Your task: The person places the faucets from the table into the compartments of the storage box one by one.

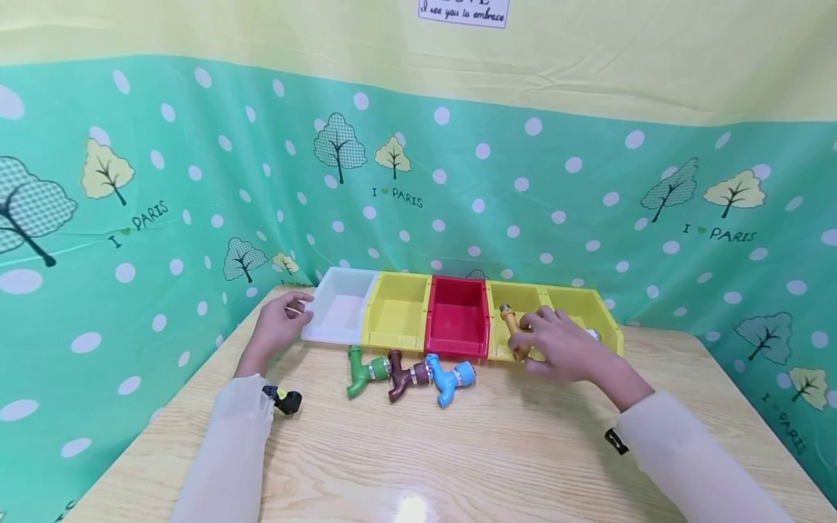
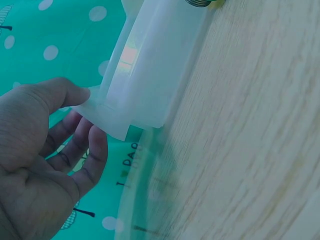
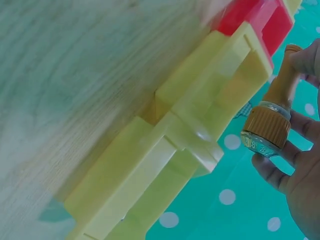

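Observation:
My left hand [image 1: 277, 325] pinches the side rim of a white translucent bin [image 1: 341, 305], its thumb on top in the left wrist view. This bin is the left end of a row of plastic bins. My right hand [image 1: 564, 349] holds an orange tap [image 1: 511, 325] over a yellow bin [image 1: 497, 349] right of the red one [image 1: 456, 319]. The ribbed collar of the orange tap [image 3: 268, 124] shows between thumb and fingers in the right wrist view. In front of the row lie a green tap [image 1: 357, 374], a brown tap [image 1: 401, 378] and a blue tap [image 1: 448, 379].
Another yellow bin [image 1: 395, 309] stands between the white and red ones. The rightmost yellow bin [image 1: 604, 327] is partly behind my right hand, with a small whitish thing [image 1: 593, 334] in it. A green patterned curtain [image 1: 458, 167] hangs behind the wooden table [image 1: 471, 457].

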The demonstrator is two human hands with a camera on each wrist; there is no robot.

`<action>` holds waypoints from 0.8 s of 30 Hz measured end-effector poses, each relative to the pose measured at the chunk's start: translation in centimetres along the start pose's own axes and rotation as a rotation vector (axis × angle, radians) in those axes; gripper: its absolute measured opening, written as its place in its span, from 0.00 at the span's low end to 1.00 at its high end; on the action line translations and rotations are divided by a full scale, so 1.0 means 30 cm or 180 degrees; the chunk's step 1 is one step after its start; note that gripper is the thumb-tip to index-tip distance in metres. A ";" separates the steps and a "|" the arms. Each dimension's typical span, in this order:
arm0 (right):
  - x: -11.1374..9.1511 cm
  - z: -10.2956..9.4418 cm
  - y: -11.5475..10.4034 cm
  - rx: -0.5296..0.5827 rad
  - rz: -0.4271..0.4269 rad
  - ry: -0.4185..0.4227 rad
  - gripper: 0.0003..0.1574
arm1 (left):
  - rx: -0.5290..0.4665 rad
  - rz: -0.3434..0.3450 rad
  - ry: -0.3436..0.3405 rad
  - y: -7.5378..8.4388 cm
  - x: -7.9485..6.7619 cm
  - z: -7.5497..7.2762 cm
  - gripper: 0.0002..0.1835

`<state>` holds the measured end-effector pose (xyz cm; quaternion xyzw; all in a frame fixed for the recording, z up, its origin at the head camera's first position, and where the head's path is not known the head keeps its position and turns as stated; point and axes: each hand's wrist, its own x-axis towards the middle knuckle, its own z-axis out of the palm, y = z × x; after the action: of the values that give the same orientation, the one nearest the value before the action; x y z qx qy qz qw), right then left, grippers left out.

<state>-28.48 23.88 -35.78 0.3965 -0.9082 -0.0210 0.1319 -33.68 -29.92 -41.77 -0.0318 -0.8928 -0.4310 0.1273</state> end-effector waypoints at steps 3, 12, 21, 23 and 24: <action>0.013 0.003 0.014 0.0087 0.0162 -0.0052 0.13 | 0.0005 0.0001 0.0000 -0.003 0.002 0.000 0.19; 0.066 0.032 0.062 0.0141 0.0294 -0.0090 0.13 | 0.0033 -0.0051 0.0003 -0.006 0.012 -0.002 0.19; 0.121 0.057 0.087 0.0281 0.0502 -0.0231 0.13 | 0.0030 -0.0003 0.0026 -0.007 0.006 -0.006 0.18; 0.123 0.066 0.092 0.0297 0.0533 -0.0244 0.13 | 0.0028 -0.0010 0.0021 -0.005 0.006 -0.002 0.18; 0.125 0.072 0.095 0.0295 0.0540 -0.0249 0.12 | 0.0030 -0.0032 0.0014 -0.005 0.006 -0.001 0.18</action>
<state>-33.51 22.96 -36.62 0.3227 -0.9430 0.0168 0.0792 -33.87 -30.03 -41.81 -0.0258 -0.8946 -0.4275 0.1273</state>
